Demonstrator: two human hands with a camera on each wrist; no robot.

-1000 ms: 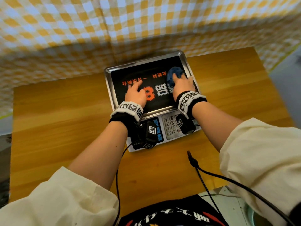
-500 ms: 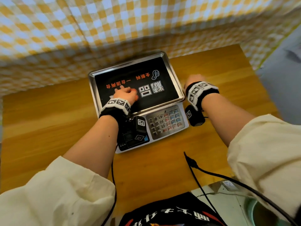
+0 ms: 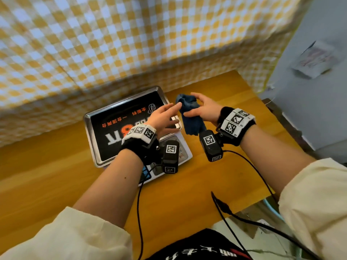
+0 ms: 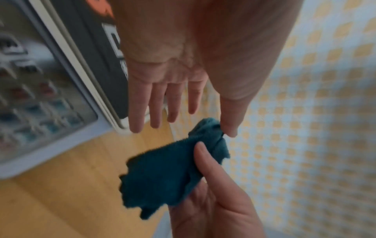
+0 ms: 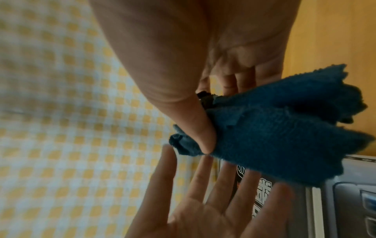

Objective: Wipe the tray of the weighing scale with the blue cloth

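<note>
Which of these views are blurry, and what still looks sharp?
Head view: checked curtain smeared, wrist bands crisp. Left wrist view: scale keypad streaked with blur, blue cloth fairly sharp. Right wrist view: cloth sharp, curtain soft.

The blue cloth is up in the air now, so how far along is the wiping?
Nothing here proves the wiping done: the steel tray with its black printed mat shows no visible dirt. In hand: the right hand pinches the crumpled blue cloth above the tray's right edge, the open left hand reaching for it. Left: perhaps regripping, then any further wiping.
</note>
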